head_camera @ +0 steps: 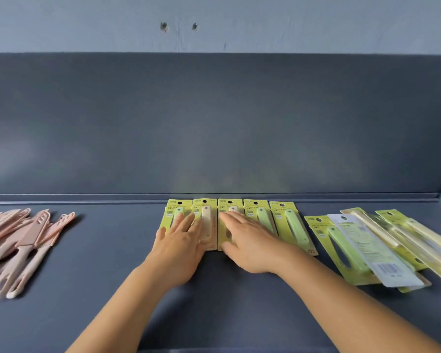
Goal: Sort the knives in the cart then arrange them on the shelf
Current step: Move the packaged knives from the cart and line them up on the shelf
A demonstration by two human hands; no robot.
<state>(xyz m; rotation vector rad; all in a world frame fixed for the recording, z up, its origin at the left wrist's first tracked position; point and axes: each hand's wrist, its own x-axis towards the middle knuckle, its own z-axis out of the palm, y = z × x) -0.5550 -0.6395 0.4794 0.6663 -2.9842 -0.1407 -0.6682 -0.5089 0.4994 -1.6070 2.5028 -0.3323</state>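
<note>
Packs (289,225) under flat hands (181,242) read "FRUIT KNIFE".

"FRUIT KNIFE" heads the leftmost card (178,212) in the row of yellow-green packs, partly cut off by fingers. The same heading shows on the second card (206,220), third card (227,215), fourth card (255,212) and fifth card (285,217), with only some letters legible. The loose card (321,230) to the right reads "FRUIT KNIFE" too. Small print below each heading is too blurred to read. A white label (372,250) lying face-down in the right pile carries a barcode and fine print, none legible.
</note>
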